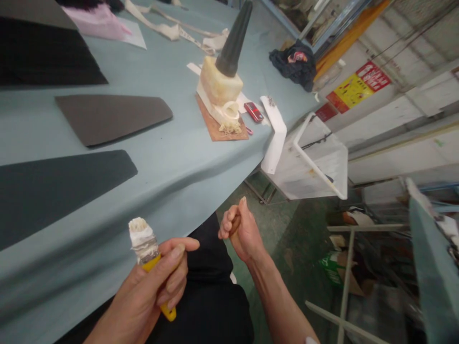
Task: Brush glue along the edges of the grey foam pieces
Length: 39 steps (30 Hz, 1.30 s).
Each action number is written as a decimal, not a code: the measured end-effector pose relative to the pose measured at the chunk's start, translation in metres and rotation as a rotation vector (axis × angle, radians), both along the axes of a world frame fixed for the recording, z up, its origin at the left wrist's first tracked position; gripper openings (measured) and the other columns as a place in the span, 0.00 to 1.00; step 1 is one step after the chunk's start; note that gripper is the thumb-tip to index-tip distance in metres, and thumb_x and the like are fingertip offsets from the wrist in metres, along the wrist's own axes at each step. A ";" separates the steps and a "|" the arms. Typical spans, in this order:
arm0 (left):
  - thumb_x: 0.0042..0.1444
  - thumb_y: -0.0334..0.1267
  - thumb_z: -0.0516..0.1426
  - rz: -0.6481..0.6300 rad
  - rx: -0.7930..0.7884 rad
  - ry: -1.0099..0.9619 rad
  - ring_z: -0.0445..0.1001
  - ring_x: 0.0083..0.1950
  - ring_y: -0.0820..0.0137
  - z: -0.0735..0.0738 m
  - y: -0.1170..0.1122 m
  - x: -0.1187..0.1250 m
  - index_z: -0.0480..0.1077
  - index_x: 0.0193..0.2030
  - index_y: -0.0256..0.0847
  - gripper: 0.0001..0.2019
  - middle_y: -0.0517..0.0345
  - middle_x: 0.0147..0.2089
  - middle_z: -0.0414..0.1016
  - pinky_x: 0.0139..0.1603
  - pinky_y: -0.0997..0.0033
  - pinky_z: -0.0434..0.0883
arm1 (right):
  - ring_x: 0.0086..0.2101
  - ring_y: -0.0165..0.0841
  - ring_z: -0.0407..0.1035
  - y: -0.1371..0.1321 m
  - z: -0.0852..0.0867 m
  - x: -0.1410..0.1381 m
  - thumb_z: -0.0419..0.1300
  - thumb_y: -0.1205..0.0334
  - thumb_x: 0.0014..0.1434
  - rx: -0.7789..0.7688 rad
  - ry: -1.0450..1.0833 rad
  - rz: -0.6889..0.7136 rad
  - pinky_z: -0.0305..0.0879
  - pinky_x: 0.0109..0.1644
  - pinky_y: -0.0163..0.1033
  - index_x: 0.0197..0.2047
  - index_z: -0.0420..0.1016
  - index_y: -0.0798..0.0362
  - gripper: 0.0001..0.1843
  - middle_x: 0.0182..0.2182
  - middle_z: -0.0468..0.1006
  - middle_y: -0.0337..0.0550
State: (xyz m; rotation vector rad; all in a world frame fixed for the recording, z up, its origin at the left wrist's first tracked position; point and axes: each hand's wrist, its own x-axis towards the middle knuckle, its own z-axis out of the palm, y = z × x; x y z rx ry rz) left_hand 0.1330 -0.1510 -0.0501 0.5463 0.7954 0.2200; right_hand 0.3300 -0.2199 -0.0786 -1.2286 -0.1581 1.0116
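My left hand (163,270) is wrapped round a paintbrush (150,262) with a yellow handle. Its bristles are white and caked, and they point up and away from me. My left index finger stretches out to the right. Over the floor, just off the table's edge, my right hand (244,229) has its fingers loosely curled and its thumb up, with nothing visible in it. Nearest to the brush on the table lies a dark tapered sheet (68,186). Beyond it are a brown-grey tapered sheet (118,117) and a stack of black sheets (43,57).
A yellowish glue bottle (220,83) with a dark cone nozzle (234,40) stands on a brown board (222,133). By it are a red box (253,112) and a bent white strip (275,131). A white bin (322,167) stands off the table's right end.
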 end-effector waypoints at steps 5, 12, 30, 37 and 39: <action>0.53 0.63 0.72 -0.013 0.022 0.040 0.46 0.22 0.79 -0.002 0.001 0.004 0.80 0.50 0.41 0.29 0.71 0.22 0.53 0.21 0.75 0.53 | 0.18 0.27 0.71 -0.003 -0.008 0.006 0.69 0.22 0.52 0.005 0.047 0.034 0.75 0.25 0.34 0.33 0.79 0.53 0.37 0.24 0.82 0.40; 0.51 0.64 0.72 -0.011 0.010 0.042 0.51 0.22 0.78 0.000 -0.002 0.013 0.80 0.47 0.41 0.29 0.70 0.21 0.56 0.22 0.74 0.57 | 0.29 0.33 0.80 -0.025 -0.031 0.028 0.70 0.25 0.55 -0.099 -0.079 -0.079 0.80 0.40 0.39 0.38 0.83 0.52 0.34 0.22 0.79 0.37; 0.52 0.74 0.66 -0.087 0.348 0.267 0.62 0.26 0.72 -0.009 0.004 0.019 0.80 0.48 0.41 0.35 0.64 0.23 0.64 0.29 0.72 0.65 | 0.76 0.48 0.58 -0.030 -0.053 0.067 0.62 0.49 0.68 -0.277 -0.896 -0.137 0.64 0.74 0.60 0.72 0.69 0.45 0.32 0.80 0.55 0.52; 0.51 0.74 0.66 -0.081 0.389 0.288 0.63 0.26 0.72 -0.014 0.001 0.022 0.80 0.47 0.41 0.35 0.64 0.22 0.64 0.29 0.71 0.65 | 0.57 0.41 0.78 0.015 -0.026 0.076 0.52 0.57 0.75 -0.218 -1.217 -0.182 0.67 0.72 0.58 0.62 0.78 0.45 0.19 0.47 0.87 0.47; 0.52 0.74 0.66 -0.088 0.390 0.277 0.62 0.26 0.72 -0.015 0.000 0.023 0.80 0.46 0.41 0.35 0.64 0.23 0.64 0.30 0.71 0.65 | 0.76 0.45 0.57 0.024 -0.049 0.081 0.54 0.58 0.72 -0.241 -1.330 -0.088 0.48 0.81 0.61 0.66 0.76 0.48 0.23 0.72 0.71 0.51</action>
